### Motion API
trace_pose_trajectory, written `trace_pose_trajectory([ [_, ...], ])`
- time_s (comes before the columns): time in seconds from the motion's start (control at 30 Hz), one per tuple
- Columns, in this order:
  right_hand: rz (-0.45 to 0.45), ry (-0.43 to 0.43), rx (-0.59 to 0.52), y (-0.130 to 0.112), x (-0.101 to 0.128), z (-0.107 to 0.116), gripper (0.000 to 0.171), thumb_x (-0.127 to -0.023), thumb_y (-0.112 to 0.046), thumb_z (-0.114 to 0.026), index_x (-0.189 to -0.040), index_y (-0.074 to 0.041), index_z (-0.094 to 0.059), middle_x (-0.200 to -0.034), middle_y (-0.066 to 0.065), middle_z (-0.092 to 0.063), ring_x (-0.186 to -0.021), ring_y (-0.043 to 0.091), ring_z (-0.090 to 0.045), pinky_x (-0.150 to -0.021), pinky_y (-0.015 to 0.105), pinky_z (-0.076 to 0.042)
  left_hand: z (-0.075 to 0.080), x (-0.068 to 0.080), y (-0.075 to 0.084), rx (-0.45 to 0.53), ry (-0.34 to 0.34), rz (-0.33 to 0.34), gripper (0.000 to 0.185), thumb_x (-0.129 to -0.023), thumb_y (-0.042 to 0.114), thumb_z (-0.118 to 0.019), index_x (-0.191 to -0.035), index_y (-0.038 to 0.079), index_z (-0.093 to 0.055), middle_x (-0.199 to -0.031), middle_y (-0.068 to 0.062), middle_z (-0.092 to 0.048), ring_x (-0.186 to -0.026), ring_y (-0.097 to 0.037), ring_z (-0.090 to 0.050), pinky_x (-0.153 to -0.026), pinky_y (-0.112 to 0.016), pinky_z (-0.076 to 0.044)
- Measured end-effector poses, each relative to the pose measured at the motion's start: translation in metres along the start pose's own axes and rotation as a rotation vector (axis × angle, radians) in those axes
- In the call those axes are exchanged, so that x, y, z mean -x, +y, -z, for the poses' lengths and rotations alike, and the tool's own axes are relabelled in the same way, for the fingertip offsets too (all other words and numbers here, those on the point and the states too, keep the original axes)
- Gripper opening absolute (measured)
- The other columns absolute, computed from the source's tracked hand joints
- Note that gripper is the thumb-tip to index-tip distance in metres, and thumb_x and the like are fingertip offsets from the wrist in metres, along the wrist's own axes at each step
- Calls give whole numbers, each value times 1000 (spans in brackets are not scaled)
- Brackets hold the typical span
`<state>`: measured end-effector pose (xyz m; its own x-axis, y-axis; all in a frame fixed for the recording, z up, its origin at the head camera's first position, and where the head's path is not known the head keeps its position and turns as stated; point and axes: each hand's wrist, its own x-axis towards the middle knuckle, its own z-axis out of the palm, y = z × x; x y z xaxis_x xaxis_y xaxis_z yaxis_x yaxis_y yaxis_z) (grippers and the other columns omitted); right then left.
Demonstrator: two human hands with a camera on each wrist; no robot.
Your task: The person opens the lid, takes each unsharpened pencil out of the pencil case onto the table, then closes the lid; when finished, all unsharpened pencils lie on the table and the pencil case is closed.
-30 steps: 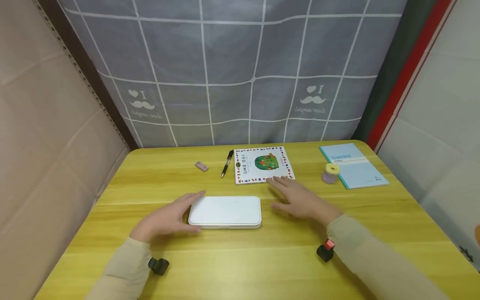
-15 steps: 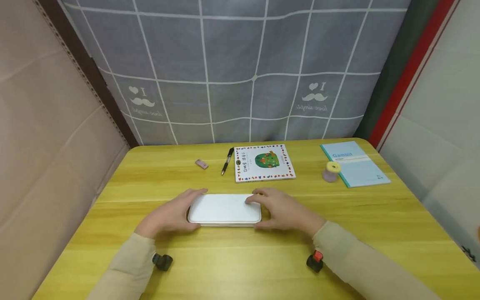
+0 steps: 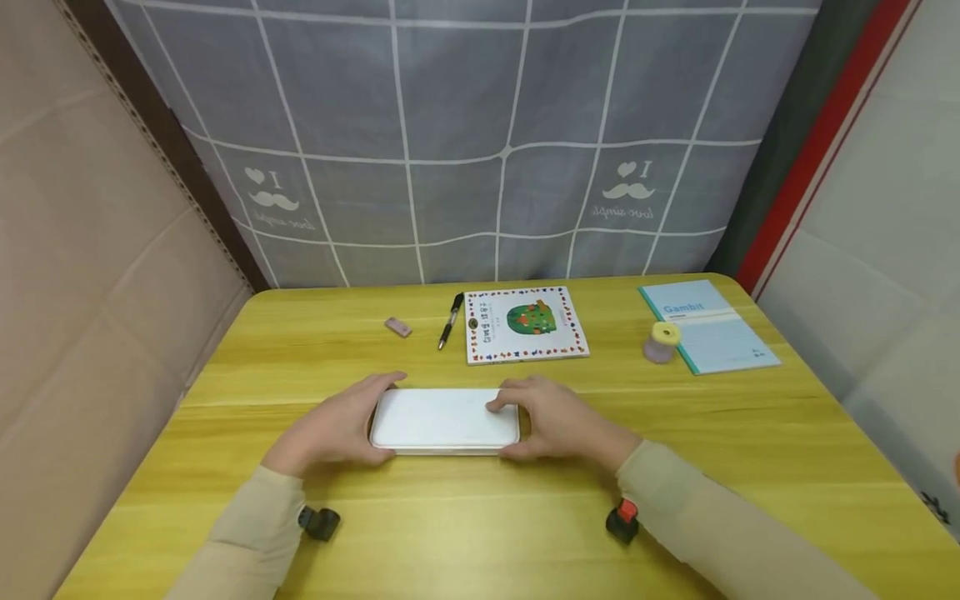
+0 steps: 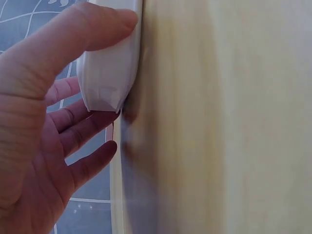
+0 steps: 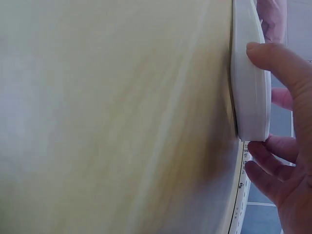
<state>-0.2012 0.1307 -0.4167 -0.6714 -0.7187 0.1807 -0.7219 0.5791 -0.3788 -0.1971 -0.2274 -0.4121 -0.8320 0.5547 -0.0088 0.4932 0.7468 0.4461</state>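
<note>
A flat white pencil case (image 3: pixel 442 418) with rounded corners lies lengthwise across the wooden table. My left hand (image 3: pixel 337 427) holds its left end, thumb at the front side and fingers round the far corner. At the other end, my right hand (image 3: pixel 553 422) grips the case with the thumb on its front and the index finger bent onto the lid. The left wrist view has the left thumb (image 4: pixel 97 27) pressed on the side of the case, with other fingers behind and below its end. In the right wrist view, the right thumb (image 5: pixel 275 56) lies against the case's side.
Behind the case are a pink eraser (image 3: pixel 398 327), a black pen (image 3: pixel 451 322) and a white picture book (image 3: pixel 495 346). To the right, a yellow-topped spool-shaped object (image 3: pixel 661 343) stands beside a light-blue notebook (image 3: pixel 720 346). A grey grid curtain (image 3: pixel 457 200) hangs behind the table (image 3: pixel 450 533).
My right hand has come left and nearer from beside the picture book and taken hold of the case's right end. My left hand stays at the left end, thumb now against the front.
</note>
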Motion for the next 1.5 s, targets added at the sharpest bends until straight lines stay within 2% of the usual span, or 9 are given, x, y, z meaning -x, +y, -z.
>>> trace_pose_trajectory([
  [0.27,-42,-11,13,-2,-4,6,51,-72,-51,-92,-116,-29,-76,-116,-19,-70,-93,16,-49,-72,30,-47,0,0,-1,-63,10,-21,102,-70,35,-92,-155,5,-45,-129,-5,-57,-107,-18,-57,-94,-43,-53],
  [0.57,-52,-25,13,3,-7,5,51,-70,-50,-92,-114,-29,-77,-113,-22,-69,-90,15,-51,-72,29,-47,-1,-1,-2,-70,4,-15,94,-70,36,-92,-149,7,-52,-125,-3,-57,-105,-17,-57,-93,-42,-53],
  [0.77,-41,-31,8,4,-9,7,51,-70,-49,-93,-114,-29,-77,-111,-19,-71,-86,12,-54,-71,27,-45,-1,-2,-2,-82,6,-23,93,-69,38,-92,-148,6,-53,-123,-1,-56,-103,-16,-56,-92,-41,-53],
  [0.97,-49,-54,-45,4,-12,14,47,-74,-48,-90,-114,-26,-78,-91,-13,-69,-73,8,-49,-62,25,-40,0,-3,-6,-64,-2,-30,95,-67,38,-93,-148,7,-53,-124,-1,-57,-105,-17,-57,-93,-42,-53],
  [1.07,-62,-76,-96,5,-13,17,47,-77,-47,-90,-116,-25,-78,-88,-10,-68,-73,9,-51,-64,25,-43,0,-3,-10,-23,-23,-31,97,-69,41,-95,-150,9,-52,-126,-1,-57,-108,-17,-58,-96,-43,-53],
  [1.23,-118,-94,-317,11,-13,21,41,-83,-37,-88,-120,-22,-77,-105,-9,-72,-85,15,-63,-79,30,-54,1,-1,-15,94,-66,-6,106,-67,50,-96,-153,8,-48,-130,-2,-56,-114,-20,-56,-102,-49,-49],
  [1.37,-170,-99,-500,18,-14,23,39,-89,-33,-84,-125,-19,-77,-105,-6,-74,-88,17,-63,-84,37,-55,2,2,-16,180,-98,21,107,-70,45,-92,-158,9,-42,-137,-6,-52,-122,-25,-54,-109,-54,-44],
  [1.5,-213,-92,-597,24,-13,24,38,-93,-33,-80,-128,-18,-76,-111,-4,-75,-98,16,-65,-92,41,-53,1,5,-17,236,-118,51,108,-76,41,-89,-163,11,-31,-153,-16,-43,-139,-38,-45,-117,-59,-34],
])
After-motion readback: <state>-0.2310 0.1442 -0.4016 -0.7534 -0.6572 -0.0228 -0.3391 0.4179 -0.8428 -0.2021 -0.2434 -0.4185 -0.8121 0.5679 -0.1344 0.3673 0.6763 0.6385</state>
